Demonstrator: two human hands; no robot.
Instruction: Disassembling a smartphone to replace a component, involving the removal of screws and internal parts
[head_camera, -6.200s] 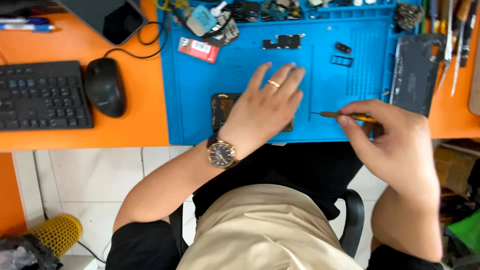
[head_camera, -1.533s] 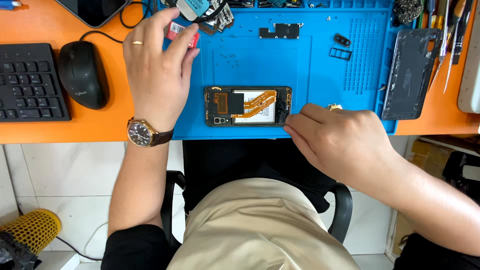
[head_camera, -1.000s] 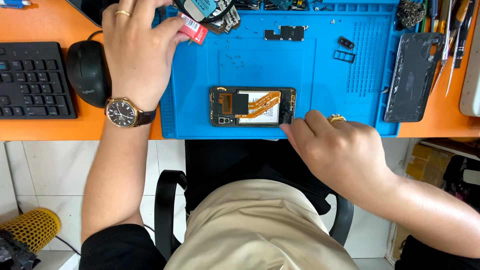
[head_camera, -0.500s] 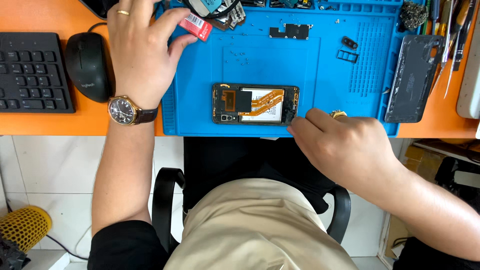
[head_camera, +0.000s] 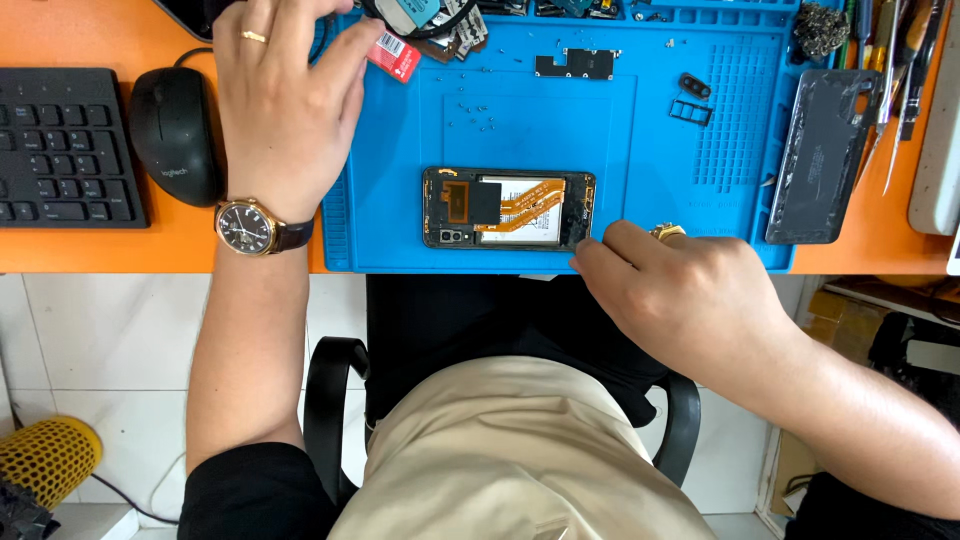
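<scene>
An opened phone (head_camera: 508, 208), back off, with orange flex cables and a battery showing, lies on the blue work mat (head_camera: 560, 120) near its front edge. My right hand (head_camera: 690, 300) rests at the phone's lower right corner. Its fingers are curled around a small yellow-handled tool (head_camera: 668, 232), of which only the end shows. My left hand (head_camera: 285, 110), with a ring and a wristwatch, reaches to the mat's far left corner. Its thumb lies beside a small red packet (head_camera: 393, 57). Its fingertips run past the top edge of the view.
A black mouse (head_camera: 178, 135) and keyboard (head_camera: 60, 150) sit left on the orange desk. A dark phone back cover (head_camera: 822, 155) lies at the mat's right, with hand tools (head_camera: 895, 70) beyond. Small black parts (head_camera: 574, 64) and loose screws dot the mat.
My left hand left the phone and moved up to the far left corner by the red packet. My right hand came in from the right to the phone's right end and stayed there.
</scene>
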